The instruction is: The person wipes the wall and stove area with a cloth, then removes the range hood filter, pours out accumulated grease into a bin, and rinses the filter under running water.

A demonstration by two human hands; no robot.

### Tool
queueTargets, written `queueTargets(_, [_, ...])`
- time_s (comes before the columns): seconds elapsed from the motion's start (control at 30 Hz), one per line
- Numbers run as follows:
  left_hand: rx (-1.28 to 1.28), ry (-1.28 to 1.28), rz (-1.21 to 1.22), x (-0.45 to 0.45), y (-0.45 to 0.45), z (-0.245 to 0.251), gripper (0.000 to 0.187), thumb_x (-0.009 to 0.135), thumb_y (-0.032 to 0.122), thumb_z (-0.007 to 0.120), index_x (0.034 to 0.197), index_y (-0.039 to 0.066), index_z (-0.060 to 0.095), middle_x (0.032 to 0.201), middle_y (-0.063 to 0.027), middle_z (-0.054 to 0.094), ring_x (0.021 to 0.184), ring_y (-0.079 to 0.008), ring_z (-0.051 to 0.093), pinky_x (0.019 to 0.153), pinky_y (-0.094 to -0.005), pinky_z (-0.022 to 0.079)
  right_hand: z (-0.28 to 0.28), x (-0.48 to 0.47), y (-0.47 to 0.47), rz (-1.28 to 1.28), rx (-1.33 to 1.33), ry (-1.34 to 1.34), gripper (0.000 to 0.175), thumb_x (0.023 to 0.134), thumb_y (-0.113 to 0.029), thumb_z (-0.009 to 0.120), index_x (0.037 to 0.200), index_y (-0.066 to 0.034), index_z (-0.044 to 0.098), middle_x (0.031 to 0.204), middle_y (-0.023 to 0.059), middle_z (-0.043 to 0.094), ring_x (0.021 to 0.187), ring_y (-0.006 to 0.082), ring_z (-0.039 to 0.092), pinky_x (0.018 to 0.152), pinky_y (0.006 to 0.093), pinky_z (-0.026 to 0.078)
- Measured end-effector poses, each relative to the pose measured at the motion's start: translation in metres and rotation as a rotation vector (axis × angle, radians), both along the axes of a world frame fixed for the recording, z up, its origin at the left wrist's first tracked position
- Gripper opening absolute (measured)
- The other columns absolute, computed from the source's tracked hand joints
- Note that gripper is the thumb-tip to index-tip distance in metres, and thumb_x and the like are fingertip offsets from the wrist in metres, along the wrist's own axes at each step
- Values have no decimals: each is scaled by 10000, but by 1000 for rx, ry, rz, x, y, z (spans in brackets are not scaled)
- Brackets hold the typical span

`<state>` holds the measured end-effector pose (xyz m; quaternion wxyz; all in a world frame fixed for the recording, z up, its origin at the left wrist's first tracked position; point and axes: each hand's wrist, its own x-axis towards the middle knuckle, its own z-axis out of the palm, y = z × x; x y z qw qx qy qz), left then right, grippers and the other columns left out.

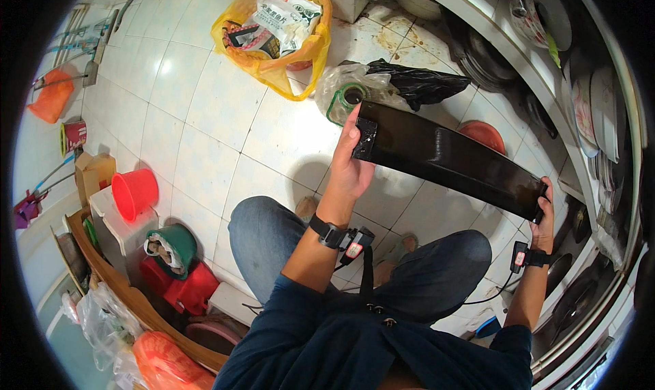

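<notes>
Both my hands hold a long, glossy dark trough-shaped tray (450, 160) raised above the floor in front of my knees. My left hand (353, 160) grips its left end, thumb along the edge, by a short black section with pale specks. At the opposite end my right hand (543, 213) has its fingers curled over the corner. Just beyond the left end is the round open mouth of a green-handled plastic jug (353, 96); whether tray and jug touch I cannot tell. Translucent plastic (378, 80) and a black plastic bag (422, 80) lie around the jug.
A yellow plastic bag (302, 78) with packages stands ahead. Brown stains mark the tiles (389, 39) nearby. A red-brown bowl (483, 136) sits behind the tray. Shelves (555, 83) with dishes and pans line the right. Left are a red bucket (135, 193) and a green bin (176, 247).
</notes>
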<state>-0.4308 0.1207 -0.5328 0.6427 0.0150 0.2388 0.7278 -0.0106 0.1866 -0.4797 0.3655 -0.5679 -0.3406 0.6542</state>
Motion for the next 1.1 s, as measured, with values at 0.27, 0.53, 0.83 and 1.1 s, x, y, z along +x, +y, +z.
queueTargets(0.27, [-85,-37,-5,-1,2,1,551,874,248,509,1345,47,304,1266,-73,471,1149,-191,469,987,-340,352,9,0,10,13,-17,-10,548,729,-143,552,1250,-65,399,1106,108,515,1018,224,524,905,321,431])
queueTargets(0.53, [-169,-84,-14,-2,3,2,523,872,244,502,1331,66,327,1209,-38,516,1087,-162,514,925,-324,405,29,-4,17,18,-14,-42,534,732,-121,563,1240,-60,409,1102,98,505,1018,220,524,892,315,438])
queueTargets(0.83, [-204,-109,-28,0,5,6,513,868,288,503,1320,93,360,1196,-18,527,1080,-155,512,925,-314,389,51,-12,26,55,-25,-71,539,731,-122,587,1234,-54,406,1091,81,508,1004,211,523,883,304,438])
queueTargets(1.1, [-236,-150,-30,-1,5,3,522,862,307,531,1322,128,362,1239,-9,474,1136,-175,450,957,-386,347,68,-24,32,32,-35,-96,528,726,-131,590,1220,-65,415,1089,75,509,1008,208,524,877,304,447])
